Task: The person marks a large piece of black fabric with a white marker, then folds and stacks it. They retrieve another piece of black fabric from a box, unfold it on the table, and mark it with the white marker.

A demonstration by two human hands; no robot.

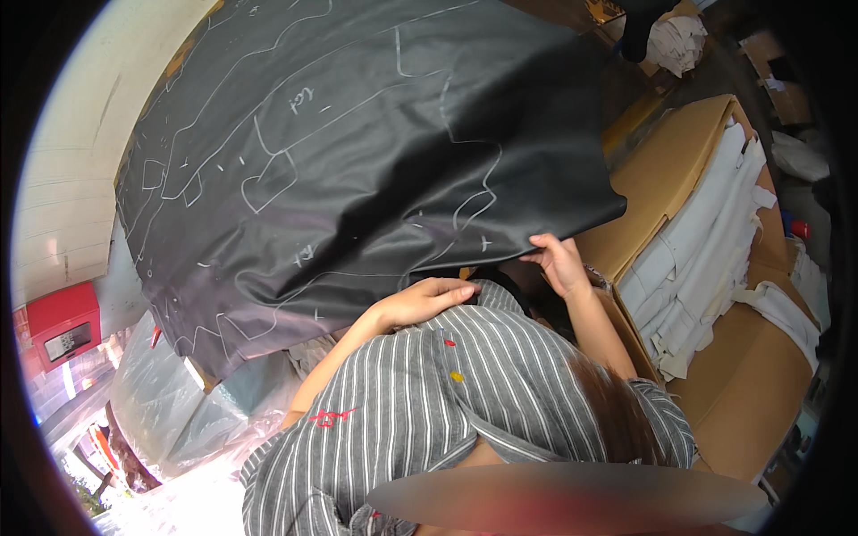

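Observation:
A large sheet of black leather, drawn over with pale outlines and small marks, spreads in front of me. It sags in broad folds toward its near edge. At that edge on the right, my right hand is closed, pinching the leather's border between thumb and fingers. My left hand lies flat against the front of my striped shirt, beside the near border of the sheet. Its fingers are stretched out and point right, with nothing seen in them. The leather hides most of what supports it.
An opened cardboard box packed with pale grey sheets stands close on my right. Clear plastic wrapping lies at left, near a red box. A crumpled white bundle sits at the far right.

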